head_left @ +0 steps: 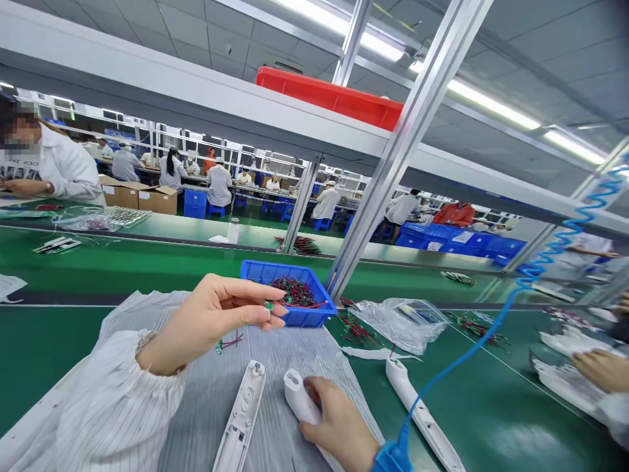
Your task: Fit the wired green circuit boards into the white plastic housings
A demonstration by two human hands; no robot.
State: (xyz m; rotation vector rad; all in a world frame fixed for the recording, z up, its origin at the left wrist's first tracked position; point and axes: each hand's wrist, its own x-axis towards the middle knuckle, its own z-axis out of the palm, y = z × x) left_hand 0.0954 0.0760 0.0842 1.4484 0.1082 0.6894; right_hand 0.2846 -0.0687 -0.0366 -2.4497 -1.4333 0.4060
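My left hand [236, 305] is raised in front of the blue bin, pinching a small green circuit board [268, 305] between thumb and fingers. Red wires from the board seem to trail right across the bin. Low on the grey cloth, my right hand [339, 419] grips a white plastic housing [297, 393] with thumb and fingers around its sides. Between the hands lies a housing half [240, 419], its hollow, ribbed inside facing up. Another small wired board [228, 343] rests on the cloth below my left hand.
Many wired boards fill the blue bin [250, 270]. To the right are loose wired boards [356, 328], a clear plastic bag [405, 321] and another white housing [422, 413]. A blue coiled cord [466, 357] runs to my right wrist. A co-worker's hand [599, 367] is at far right; a metal post [373, 210] rises behind the bin.
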